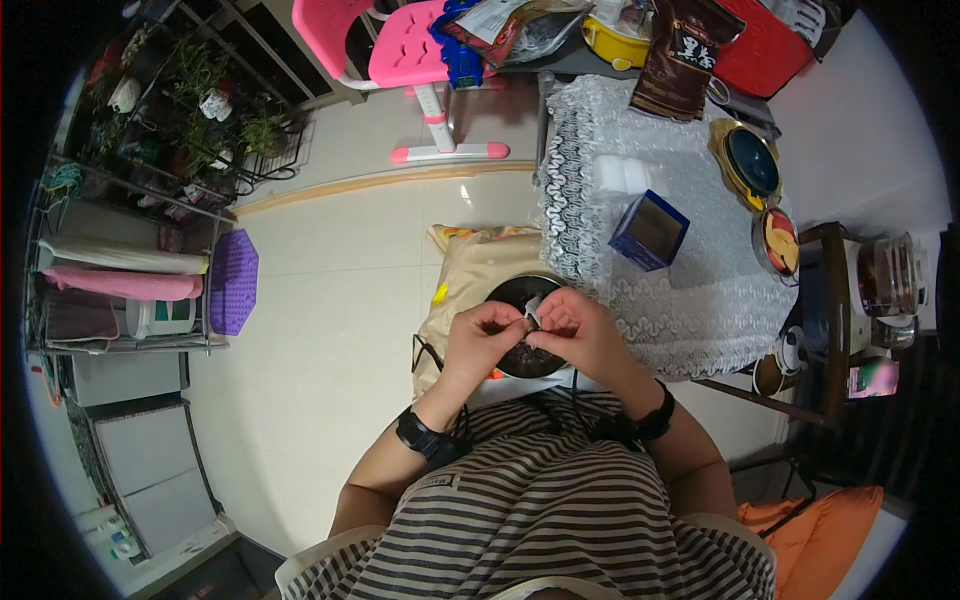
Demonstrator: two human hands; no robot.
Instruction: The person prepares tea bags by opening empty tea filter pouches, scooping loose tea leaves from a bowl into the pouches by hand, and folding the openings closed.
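Both hands meet over a round dark metal bowl (520, 362) in front of the striped shirt. My left hand (487, 335) pinches a small whitish piece (533, 310) from the left side. On its right side, my right hand (575, 328) has its fingers curled and pressed on the same piece. What the piece is, I cannot make out. The bowl's inside is partly hidden by the hands. Under and behind the bowl lies a beige bag (485, 262) with coloured print.
Right of the bowl is a table with a lace cover (690, 310), bearing an open blue box (650, 232), a white object (622, 174), a brown packet (685, 60) and lidded dishes (752, 160). A pink chair (410, 50) stands ahead; a plant rack is at far left.
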